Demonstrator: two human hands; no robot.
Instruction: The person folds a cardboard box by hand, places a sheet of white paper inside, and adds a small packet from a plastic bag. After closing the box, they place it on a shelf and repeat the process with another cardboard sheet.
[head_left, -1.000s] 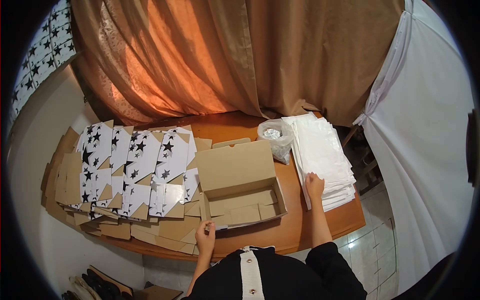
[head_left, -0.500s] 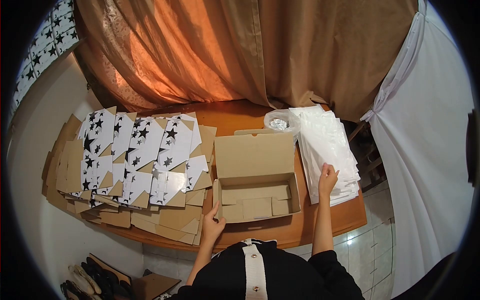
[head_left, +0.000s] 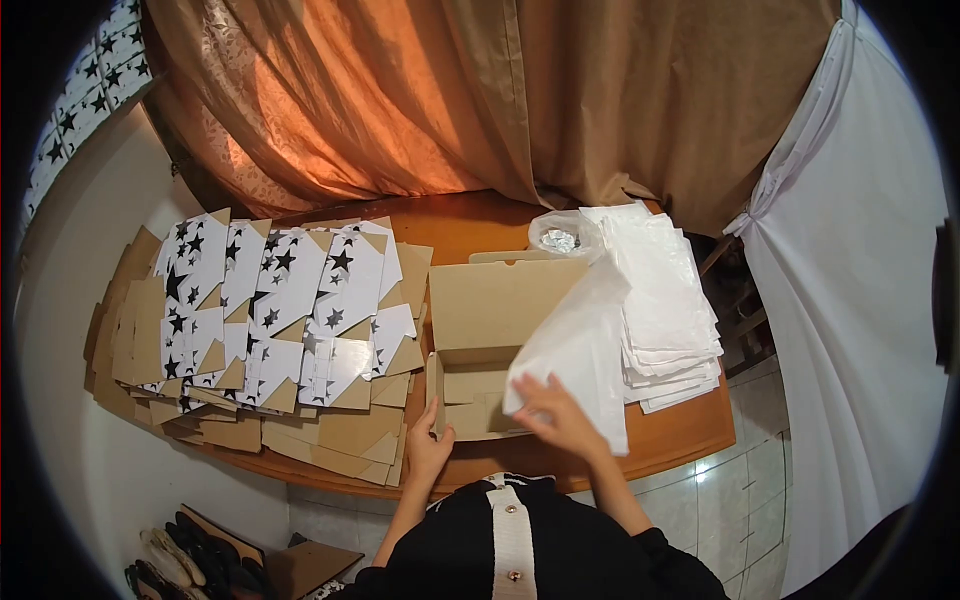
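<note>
An open cardboard box (head_left: 510, 305) stands at the middle of the table with its lid raised at the back. My left hand (head_left: 429, 448) grips the box's front left corner, thumb up along the side. Over the box's right half, my right hand (head_left: 556, 415) holds a white sheet of thin paper (head_left: 590, 345) by its left edge, fingers partly spread and somewhat blurred. The sheet hides the right part of the box's inside. Right of it lies a stack of white paper sheets (head_left: 668, 305).
Flat cardboard pieces with black star prints (head_left: 290, 270) lie in overlapping piles on the left of the wooden table (head_left: 690, 435). A clear plastic bag with silvery contents (head_left: 560, 238) sits behind the box. Shoes (head_left: 190, 550) are on the floor at lower left.
My right hand has moved left from the paper stack, bringing a white sheet over the box's right half. My left hand stays at the box's corner.
</note>
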